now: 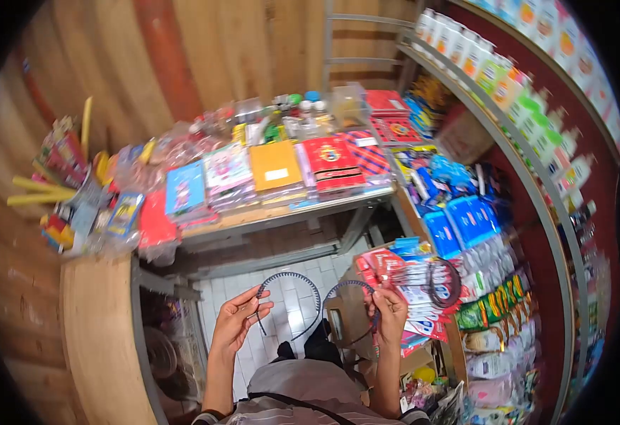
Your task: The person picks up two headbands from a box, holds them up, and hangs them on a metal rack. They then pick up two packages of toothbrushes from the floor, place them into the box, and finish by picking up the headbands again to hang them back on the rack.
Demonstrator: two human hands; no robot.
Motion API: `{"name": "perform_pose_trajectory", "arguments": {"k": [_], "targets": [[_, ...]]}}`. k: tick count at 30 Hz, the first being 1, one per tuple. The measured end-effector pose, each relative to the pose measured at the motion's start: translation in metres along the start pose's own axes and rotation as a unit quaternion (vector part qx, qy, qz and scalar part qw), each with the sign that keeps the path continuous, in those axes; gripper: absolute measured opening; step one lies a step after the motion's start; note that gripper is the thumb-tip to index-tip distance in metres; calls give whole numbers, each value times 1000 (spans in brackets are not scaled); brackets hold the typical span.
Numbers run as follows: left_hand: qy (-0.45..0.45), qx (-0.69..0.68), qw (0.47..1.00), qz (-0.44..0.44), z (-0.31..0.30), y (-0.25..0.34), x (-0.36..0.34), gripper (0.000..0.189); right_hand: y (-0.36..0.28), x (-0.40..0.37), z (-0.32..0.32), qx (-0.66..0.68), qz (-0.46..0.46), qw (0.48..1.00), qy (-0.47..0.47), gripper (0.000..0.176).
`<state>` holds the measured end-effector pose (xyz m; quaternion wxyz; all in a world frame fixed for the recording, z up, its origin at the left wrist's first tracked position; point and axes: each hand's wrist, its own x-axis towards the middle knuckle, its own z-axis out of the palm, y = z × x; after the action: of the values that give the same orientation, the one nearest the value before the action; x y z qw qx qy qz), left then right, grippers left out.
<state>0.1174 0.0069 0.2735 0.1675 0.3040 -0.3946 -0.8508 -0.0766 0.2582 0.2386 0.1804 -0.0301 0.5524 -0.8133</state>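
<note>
My left hand pinches a thin dark headband with a toothed inner edge between thumb and fingers. It curves up and over to the right, above the tiled floor. In my right hand is a second dark headband of the same toothed kind, partly hidden by the fingers. Both are held apart at waist height, their near ends close together in the middle. Just right of my right hand, dark round hoops lie on red-and-white packets.
A wooden-edged counter ahead bears notebooks, bottles and plastic-wrapped goods. To the left stands a wooden counter end. Shelving with pump bottles and stacked packets closes the right side. A cardboard box sits below my right hand.
</note>
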Motion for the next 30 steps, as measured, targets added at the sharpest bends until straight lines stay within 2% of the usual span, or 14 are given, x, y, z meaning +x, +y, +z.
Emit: {"name": "perform_pose_trajectory", "arguments": {"k": [8,14,20,23,27,30], "targets": [[127,-81,986,68,-97,-7,-114,41,45,-39,85,-46,80,980,-174,16],[252,-125,947,155,-127,-21,-196,43,73,-63,147,-70,131,934,-325,17],[363,-167,885,241,-126,-64,-263,46,94,-86,200,-101,172,858,-473,19],[449,-203,833,252,-103,-79,-291,44,104,-102,218,-107,202,819,-527,17],[494,-256,766,324,-88,-122,-318,37,117,-129,234,-111,235,763,-592,16],[546,-284,714,335,-69,-145,-341,36,127,-156,238,-129,269,719,-628,16]]}}
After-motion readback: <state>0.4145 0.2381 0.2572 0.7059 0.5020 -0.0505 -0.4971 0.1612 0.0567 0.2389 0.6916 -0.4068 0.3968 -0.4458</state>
